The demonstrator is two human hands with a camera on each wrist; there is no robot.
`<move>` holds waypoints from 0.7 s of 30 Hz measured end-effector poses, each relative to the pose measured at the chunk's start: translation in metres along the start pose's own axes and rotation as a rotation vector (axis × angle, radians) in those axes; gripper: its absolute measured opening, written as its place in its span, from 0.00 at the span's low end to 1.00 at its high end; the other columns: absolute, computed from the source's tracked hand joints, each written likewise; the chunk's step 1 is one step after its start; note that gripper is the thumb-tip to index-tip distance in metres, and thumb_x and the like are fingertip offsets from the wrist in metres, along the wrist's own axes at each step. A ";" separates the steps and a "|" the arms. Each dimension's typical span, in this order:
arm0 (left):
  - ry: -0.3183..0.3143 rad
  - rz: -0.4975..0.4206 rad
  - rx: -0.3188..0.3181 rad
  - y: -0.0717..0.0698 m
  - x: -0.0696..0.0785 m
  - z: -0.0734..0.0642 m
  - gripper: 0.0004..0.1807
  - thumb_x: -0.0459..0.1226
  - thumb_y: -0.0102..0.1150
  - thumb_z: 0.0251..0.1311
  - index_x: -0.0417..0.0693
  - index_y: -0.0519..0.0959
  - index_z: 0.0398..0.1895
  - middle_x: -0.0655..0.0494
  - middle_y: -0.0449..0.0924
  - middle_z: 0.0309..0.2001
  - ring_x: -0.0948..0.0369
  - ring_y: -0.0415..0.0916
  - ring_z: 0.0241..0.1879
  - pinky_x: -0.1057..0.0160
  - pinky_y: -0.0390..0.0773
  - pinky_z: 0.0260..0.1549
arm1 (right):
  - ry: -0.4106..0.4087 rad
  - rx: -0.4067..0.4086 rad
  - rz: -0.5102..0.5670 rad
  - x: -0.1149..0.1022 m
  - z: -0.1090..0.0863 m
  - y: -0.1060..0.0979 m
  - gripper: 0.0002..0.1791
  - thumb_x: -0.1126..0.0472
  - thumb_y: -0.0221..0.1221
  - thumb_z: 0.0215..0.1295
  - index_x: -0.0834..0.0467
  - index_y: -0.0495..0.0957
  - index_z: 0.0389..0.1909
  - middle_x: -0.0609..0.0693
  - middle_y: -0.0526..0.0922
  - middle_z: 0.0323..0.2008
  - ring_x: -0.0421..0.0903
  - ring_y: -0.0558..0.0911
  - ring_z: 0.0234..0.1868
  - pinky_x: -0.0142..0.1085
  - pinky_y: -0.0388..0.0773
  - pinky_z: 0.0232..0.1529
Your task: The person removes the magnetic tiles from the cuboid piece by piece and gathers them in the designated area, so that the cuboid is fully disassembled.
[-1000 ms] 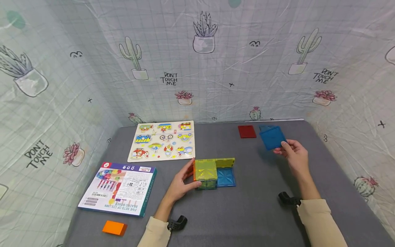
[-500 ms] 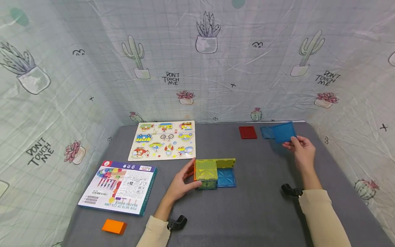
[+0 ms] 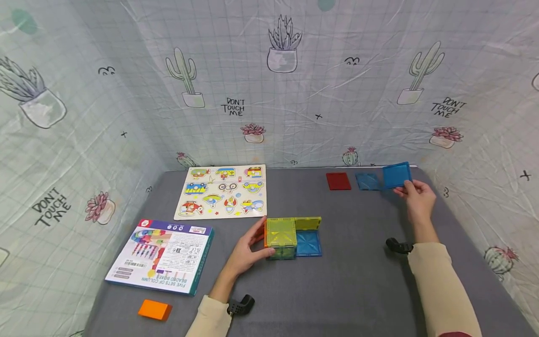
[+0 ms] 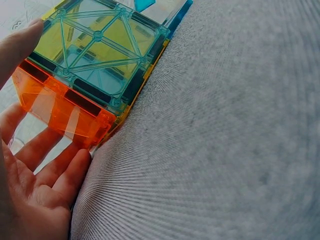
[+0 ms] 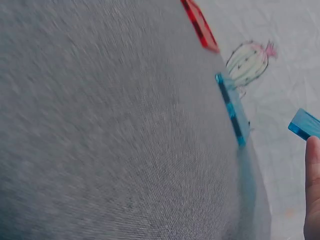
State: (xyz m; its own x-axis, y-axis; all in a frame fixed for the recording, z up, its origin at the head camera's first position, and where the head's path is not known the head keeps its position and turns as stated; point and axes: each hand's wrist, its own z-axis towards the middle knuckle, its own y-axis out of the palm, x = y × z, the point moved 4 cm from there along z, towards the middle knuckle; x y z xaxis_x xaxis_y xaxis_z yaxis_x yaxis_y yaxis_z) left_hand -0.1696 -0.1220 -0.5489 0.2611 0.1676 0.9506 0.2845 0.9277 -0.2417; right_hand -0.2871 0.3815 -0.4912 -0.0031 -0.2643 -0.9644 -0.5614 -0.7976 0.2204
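My left hand (image 3: 247, 253) holds the left side of a cube of see-through magnetic tiles (image 3: 281, 232), yellow on top. In the left wrist view its fingers (image 4: 70, 170) touch the orange side, and the thumb lies by the green side. A blue tile (image 3: 309, 244) lies flat against the cube's right, with a yellow tile (image 3: 310, 223) upright along its back edge. At the back right, my right hand (image 3: 421, 202) pinches another blue magnetic tile (image 3: 396, 175) by its near right corner, raised above the table. The right wrist view shows only part of this tile (image 5: 305, 124).
A red tile (image 3: 338, 181) and a light blue tile (image 3: 367, 181) lie near the table's back edge. Left of the cube are a wooden picture puzzle (image 3: 221, 192), a beaded-box carton (image 3: 160, 257) and an orange block (image 3: 154, 310). Patterned cloth walls (image 3: 294, 121) enclose the table.
My right hand has carried the blue tile to the right and farther back, so the light blue tile on the table is now uncovered. The left hand and the cube have stayed put.
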 end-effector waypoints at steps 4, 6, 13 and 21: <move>-0.010 -0.015 0.001 0.000 0.001 0.000 0.48 0.37 0.70 0.58 0.54 0.55 0.80 0.57 0.65 0.74 0.55 0.65 0.73 0.53 0.69 0.71 | 0.040 0.036 -0.011 0.003 0.011 -0.004 0.05 0.63 0.59 0.70 0.56 0.73 0.43 0.49 0.80 0.30 0.38 0.85 0.22 0.29 0.86 0.30; -0.017 -0.019 0.005 0.000 0.001 0.000 0.48 0.36 0.70 0.58 0.54 0.56 0.79 0.57 0.65 0.74 0.55 0.65 0.72 0.50 0.69 0.71 | 0.063 0.055 -0.009 0.005 0.017 -0.006 0.05 0.63 0.59 0.70 0.56 0.73 0.43 0.49 0.80 0.31 0.38 0.85 0.22 0.30 0.86 0.30; -0.019 -0.027 0.014 0.000 0.000 0.000 0.49 0.33 0.70 0.57 0.50 0.55 0.80 0.52 0.64 0.75 0.50 0.64 0.73 0.42 0.67 0.70 | 0.120 0.092 -0.013 0.010 0.030 -0.005 0.08 0.64 0.59 0.70 0.54 0.73 0.46 0.49 0.78 0.35 0.38 0.84 0.23 0.30 0.86 0.30; -0.003 -0.021 0.002 -0.001 -0.001 0.000 0.48 0.34 0.70 0.58 0.49 0.55 0.79 0.56 0.65 0.74 0.57 0.64 0.72 0.48 0.68 0.71 | 0.132 0.106 -0.010 0.018 0.041 -0.009 0.07 0.67 0.58 0.70 0.56 0.72 0.44 0.47 0.78 0.31 0.38 0.83 0.20 0.29 0.85 0.25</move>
State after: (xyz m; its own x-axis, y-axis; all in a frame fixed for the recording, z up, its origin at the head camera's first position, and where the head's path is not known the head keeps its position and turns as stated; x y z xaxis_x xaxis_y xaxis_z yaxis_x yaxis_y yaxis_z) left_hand -0.1704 -0.1231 -0.5495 0.2522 0.1496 0.9560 0.2882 0.9315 -0.2218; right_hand -0.3154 0.4062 -0.5163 0.1083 -0.3311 -0.9374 -0.6447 -0.7411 0.1873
